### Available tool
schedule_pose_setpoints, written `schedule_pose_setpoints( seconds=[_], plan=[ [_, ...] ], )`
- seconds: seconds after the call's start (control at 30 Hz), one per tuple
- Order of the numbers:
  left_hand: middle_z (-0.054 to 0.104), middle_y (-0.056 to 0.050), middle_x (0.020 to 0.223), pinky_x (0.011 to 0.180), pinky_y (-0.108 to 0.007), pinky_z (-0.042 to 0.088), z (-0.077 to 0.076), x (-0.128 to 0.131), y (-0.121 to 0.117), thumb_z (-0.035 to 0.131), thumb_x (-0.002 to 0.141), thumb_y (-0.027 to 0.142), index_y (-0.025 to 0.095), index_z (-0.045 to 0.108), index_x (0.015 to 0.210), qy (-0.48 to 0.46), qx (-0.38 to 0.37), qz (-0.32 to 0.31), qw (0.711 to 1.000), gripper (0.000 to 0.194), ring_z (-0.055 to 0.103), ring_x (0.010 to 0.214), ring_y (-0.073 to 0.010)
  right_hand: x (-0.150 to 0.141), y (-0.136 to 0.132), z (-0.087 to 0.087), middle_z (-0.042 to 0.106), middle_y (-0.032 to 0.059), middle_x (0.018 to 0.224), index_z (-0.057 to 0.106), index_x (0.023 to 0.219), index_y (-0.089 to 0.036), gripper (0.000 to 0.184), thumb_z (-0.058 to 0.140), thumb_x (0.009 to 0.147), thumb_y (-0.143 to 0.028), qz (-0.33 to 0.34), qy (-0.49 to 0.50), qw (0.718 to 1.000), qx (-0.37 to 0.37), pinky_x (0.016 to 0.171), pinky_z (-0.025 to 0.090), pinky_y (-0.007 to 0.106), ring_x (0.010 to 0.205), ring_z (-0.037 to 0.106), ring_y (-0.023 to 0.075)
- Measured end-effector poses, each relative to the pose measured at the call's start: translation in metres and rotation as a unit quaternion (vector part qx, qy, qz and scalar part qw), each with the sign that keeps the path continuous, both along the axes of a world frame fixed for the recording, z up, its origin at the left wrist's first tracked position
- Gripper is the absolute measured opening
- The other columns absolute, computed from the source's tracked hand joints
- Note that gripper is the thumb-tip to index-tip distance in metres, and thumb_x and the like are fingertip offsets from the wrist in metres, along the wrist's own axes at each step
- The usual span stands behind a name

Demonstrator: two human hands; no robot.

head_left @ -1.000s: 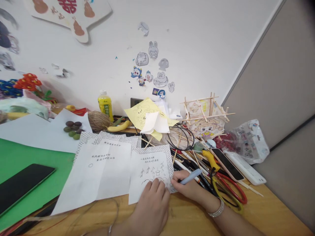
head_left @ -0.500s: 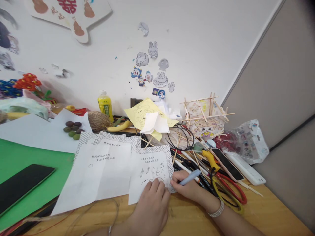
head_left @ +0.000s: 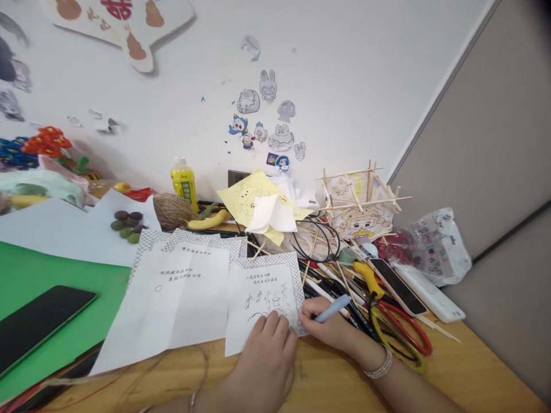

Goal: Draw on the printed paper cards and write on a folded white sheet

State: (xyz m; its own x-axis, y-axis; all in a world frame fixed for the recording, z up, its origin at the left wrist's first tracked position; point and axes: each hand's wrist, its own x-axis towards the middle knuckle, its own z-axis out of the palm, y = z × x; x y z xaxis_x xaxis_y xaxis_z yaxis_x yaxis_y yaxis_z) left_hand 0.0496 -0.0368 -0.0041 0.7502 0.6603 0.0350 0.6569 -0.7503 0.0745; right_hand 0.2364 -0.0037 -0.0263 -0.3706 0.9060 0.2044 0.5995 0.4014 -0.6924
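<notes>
My right hand [head_left: 323, 322] is closed round a light blue pen [head_left: 334, 308] at the right edge of a small white sheet [head_left: 241, 338]. The pen's tip is hidden behind my fingers. That sheet carries handwriting, a sketch of hanging plants and a crosshatched border. Across its lower part my left hand [head_left: 269, 355] lies flat, fingers stretched out and covering some of the drawing. Beside it on the left, a larger white sheet [head_left: 185, 310] bears two blocks of writing, a small circle and a similar border.
Behind my right hand lie loose pens [head_left: 316, 289], red-handled scissors [head_left: 408, 330] and a pink phone [head_left: 398, 287]. A dark tablet [head_left: 43, 324] rests on green card [head_left: 103, 287] at left. Along the wall stand a yellow bottle [head_left: 183, 183], a twine ball [head_left: 172, 211] and a stick frame [head_left: 361, 201].
</notes>
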Motion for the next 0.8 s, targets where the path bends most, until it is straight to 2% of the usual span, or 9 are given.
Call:
schedule_pose_setpoints(
  seconds=[0.47, 0.8],
  plan=[
    [0.057, -0.013, 0.108, 0.090, -0.048, 0.042, -0.0021, -0.0001, -0.0009, 0.047, 0.086, 0.021, 0.014, 0.058, 0.105, -0.005, 0.014, 0.000, 1.000, 0.023, 0.049, 0.100, -0.0303, 0.0005, -0.0002, 0.0005, 0.030, -0.0068, 0.050, 0.025, 0.052, -0.021, 0.032, 0.047, 0.075, -0.014, 0.004, -0.002, 1.000, -0.002, 0.048, 0.019, 0.024, 0.050, 0.030, 0.0089],
    [0.057, -0.015, 0.110, 0.091, -0.049, 0.041, -0.0031, 0.0001, -0.0017, 0.045, 0.087, 0.021, 0.012, 0.057, 0.109, -0.001, 0.026, 0.002, 1.000, 0.027, 0.049, 0.103, -0.0315, 0.0001, -0.0008, 0.0014, 0.029, -0.0068, 0.050, 0.023, 0.052, -0.021, 0.032, 0.046, 0.073, -0.014, 0.004, -0.005, 1.000, 0.005, 0.047, 0.019, 0.024, 0.049, 0.030, 0.0089]
  ],
)
